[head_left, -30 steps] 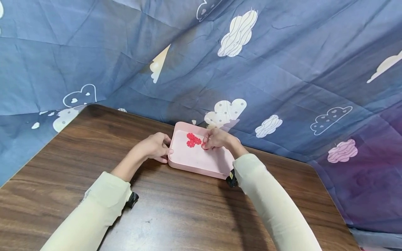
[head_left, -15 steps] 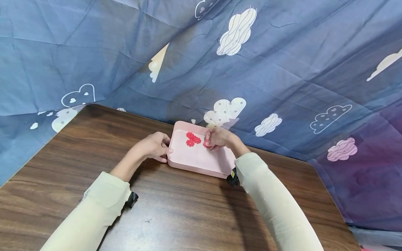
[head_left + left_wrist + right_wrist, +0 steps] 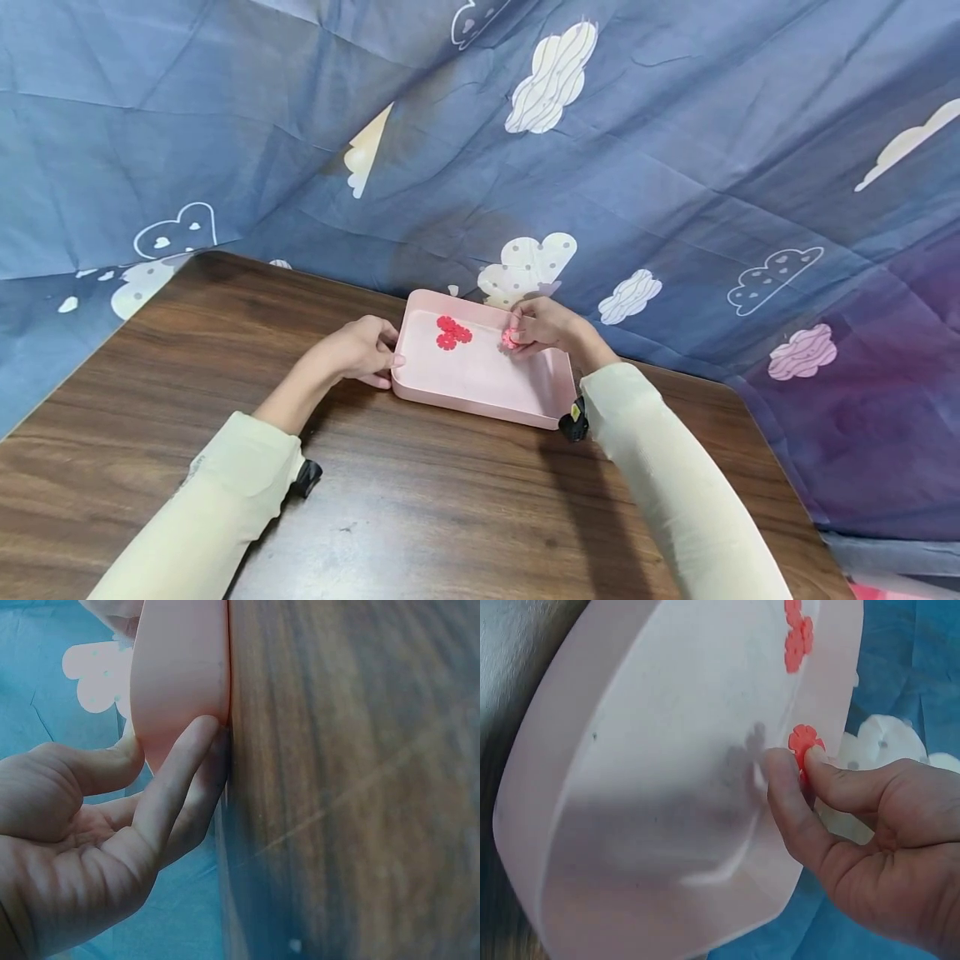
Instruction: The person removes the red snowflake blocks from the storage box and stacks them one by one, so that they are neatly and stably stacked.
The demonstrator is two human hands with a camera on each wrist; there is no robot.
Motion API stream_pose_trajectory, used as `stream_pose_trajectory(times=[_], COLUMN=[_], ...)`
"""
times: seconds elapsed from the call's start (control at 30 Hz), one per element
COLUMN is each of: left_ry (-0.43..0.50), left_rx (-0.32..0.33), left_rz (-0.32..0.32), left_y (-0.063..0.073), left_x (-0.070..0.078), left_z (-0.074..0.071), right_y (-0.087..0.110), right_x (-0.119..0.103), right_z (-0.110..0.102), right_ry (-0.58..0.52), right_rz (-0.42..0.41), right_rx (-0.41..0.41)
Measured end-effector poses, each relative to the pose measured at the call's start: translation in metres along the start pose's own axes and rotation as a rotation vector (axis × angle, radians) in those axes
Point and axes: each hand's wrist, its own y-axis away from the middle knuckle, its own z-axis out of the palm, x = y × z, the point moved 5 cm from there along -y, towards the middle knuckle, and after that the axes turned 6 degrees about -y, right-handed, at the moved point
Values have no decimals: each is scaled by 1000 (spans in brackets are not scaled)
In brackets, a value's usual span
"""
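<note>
Tray [image 3: 480, 379], pink, sits near worktop's [image 3: 435, 500] far edge. Right hand [image 3: 551, 325] pinches red flower piece [image 3: 509, 338] between thumb and finger — raised above tray floor. Red cluster [image 3: 453, 332] lies near far left corner. Left hand [image 3: 362, 350] grips tray's left edge — thumb at rim, fingers against outer wall.

Room runs between the sleeves [image 3: 675, 467] (wide), stopped by the tray's near wall [image 3: 476, 405]
</note>
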Motion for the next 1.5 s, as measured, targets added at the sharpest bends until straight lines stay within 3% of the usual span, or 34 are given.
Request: stream_pose_trajectory(times=[0.27,0.53,0.77,1.03,1.27,1.5], left_ry=[-5,-4,-14,-11,-6,-7], left_rx=[-17,-22,-22,-35,-41,-47], left_rz=[10,10,11,22,25,27], left_y=[2,3,4,2,3,1], left_x=[-2,0,0,-2,-1,-1], left_z=[0,0,-1,-2,-1,-1], right_y=[11,22,32,42,49,58], right_x=[11,28,42,67,95,108], right_z=[-20,-45,-65,-84,-97,-104], right_ry=[-58,-60,-45,-126,-126,-99], right_rz=[22,92,99,158,216,235], right_rx=[8,50,49,45,85,108])
